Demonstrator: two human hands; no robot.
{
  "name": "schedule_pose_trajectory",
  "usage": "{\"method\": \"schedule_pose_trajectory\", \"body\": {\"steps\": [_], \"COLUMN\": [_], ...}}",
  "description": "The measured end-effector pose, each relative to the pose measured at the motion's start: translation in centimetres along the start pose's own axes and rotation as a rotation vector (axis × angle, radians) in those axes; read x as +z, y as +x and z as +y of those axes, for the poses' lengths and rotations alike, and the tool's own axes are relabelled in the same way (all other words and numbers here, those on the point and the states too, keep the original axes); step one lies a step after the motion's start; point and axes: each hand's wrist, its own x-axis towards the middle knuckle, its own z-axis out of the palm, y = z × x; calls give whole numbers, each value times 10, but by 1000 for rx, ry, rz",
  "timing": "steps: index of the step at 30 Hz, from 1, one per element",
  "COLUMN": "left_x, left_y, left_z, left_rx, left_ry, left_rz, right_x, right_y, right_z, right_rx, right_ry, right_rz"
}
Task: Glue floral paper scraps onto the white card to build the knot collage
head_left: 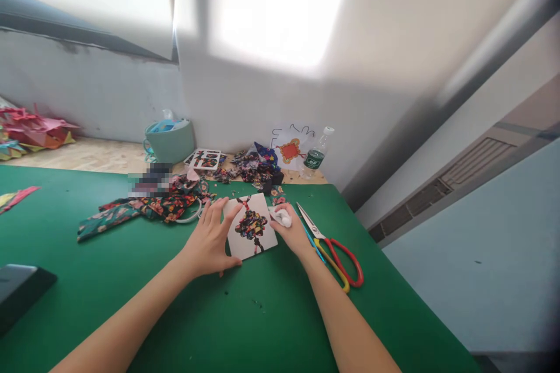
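A square white card (236, 239) with a dark, colourful fabric knot pattern (251, 225) lies on the green table (210, 320). My left hand (213, 240) is spread along the card's left side, its thumb at the near edge and its fingers at the far left corner. At the card's right edge, my right hand (292, 228) is closed round a small white object (283, 218), which looks like a glue bottle or crumpled tissue; its exact kind is unclear. Scissors (335, 253) with red and yellow handles lie right of my right hand, beside a thin blue tool (315, 243).
Floral fabric (164, 204) lies left of the card. Behind stand a green basket (170, 143), patterned cards (205, 159), fabric scraps (254, 166), a drawing (290, 151) and a plastic bottle (314, 157). A dark object (24, 291) sits at the left.
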Motion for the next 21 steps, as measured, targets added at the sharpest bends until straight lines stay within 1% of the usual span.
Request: {"method": "schedule_pose_trajectory", "body": {"steps": [2, 4, 6, 8, 10, 12, 14, 17, 19, 21], "left_x": [-3, -6, -8, -10, -12, -14, -15, -16, -16, -12], "left_y": [1, 0, -1, -2, -2, -2, -1, 1, 1, 1], "left_z": [-1, -1, -1, 0, 0, -1, -1, 2, 7, 13], "left_rx": [32, 45, 41, 12, -29, -67, -88, -51, 32, 137], "left_ry": [-18, -40, -61, -83, -108, -125, -128, -87, -42, -6], "left_rz": [38, 57, 86, 135, 201, 260, 289, 237, 156, 65], "right_x": [-4, -8, -12, -19, -26, -31, -34, -30, -23, -17], "right_y": [0, 0, -1, -1, -1, 0, -1, -3, -4, -6], "right_z": [-3, -8, -14, -18, -20, -19, -18, -17, -17, -18], "right_rx": [-7, -26, -22, -21, -54, -73, -76, -46, 3, 53], "right_ry": [65, 106, 151, 215, 154, 137, 137, 165, 238, 312], "right_rz": [-114, -145, -91, 28, 49, 175, 218, 172, 171, 130]}}
